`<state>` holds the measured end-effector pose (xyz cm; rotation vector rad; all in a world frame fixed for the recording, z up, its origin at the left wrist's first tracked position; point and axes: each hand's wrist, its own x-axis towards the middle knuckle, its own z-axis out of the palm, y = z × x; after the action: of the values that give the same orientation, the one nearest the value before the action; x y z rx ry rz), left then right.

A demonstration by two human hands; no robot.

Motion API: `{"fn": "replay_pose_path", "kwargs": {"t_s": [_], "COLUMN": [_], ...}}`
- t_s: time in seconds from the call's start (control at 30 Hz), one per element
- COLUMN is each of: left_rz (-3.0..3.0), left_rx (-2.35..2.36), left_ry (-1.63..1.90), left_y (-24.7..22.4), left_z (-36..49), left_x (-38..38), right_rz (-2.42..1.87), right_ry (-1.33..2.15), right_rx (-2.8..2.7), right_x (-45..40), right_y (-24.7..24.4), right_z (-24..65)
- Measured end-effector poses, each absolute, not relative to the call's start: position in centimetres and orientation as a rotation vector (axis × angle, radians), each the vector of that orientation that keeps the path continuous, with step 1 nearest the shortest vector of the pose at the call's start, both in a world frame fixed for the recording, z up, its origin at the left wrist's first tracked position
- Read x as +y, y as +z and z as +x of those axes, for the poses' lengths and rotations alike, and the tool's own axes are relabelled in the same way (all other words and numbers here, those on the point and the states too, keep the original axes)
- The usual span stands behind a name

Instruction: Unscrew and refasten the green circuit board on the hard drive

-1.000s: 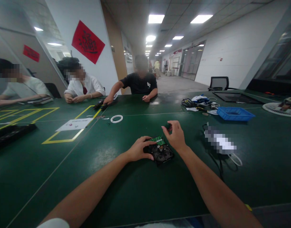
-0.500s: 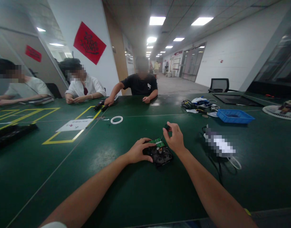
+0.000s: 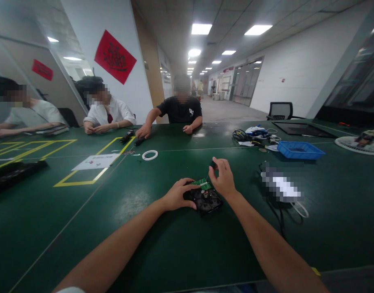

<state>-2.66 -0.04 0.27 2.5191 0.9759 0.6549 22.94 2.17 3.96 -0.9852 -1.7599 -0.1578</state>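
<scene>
A black hard drive lies on the green table, with a green circuit board on its far part. My left hand grips the drive by its left side, fingers over the board and thumb along the near edge. In my right hand a small screwdriver is pinched at its dark handle. Its thin shaft points down at the board's right edge; whether the tip sits in a screw is too small to tell.
Right of the drive lies a blurred-out device with cables. Beyond it are a blue tray and a pile of cables. A white ring and a paper sheet lie to the left. Co-workers sit across the table.
My hands and the drive stay nearly in place, the right hand still on the screwdriver. The view tilts slightly. Across the table, a co-worker's hand shifts slightly over a dark tool.
</scene>
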Motion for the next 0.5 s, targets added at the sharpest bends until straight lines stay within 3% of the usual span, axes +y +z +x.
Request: {"fn": "replay_pose_path", "kwargs": {"t_s": [0.5], "left_rz": [2.517], "left_rx": [1.0], "left_ry": [0.726], "left_y": [0.65], "left_z": [-1.99], "left_x": [-0.38], "right_rz": [-0.963], "right_ry": [-0.109], "right_rx": [-1.728], "right_x": [1.87], "right_y": [4.38], "right_z": [22.89]}}
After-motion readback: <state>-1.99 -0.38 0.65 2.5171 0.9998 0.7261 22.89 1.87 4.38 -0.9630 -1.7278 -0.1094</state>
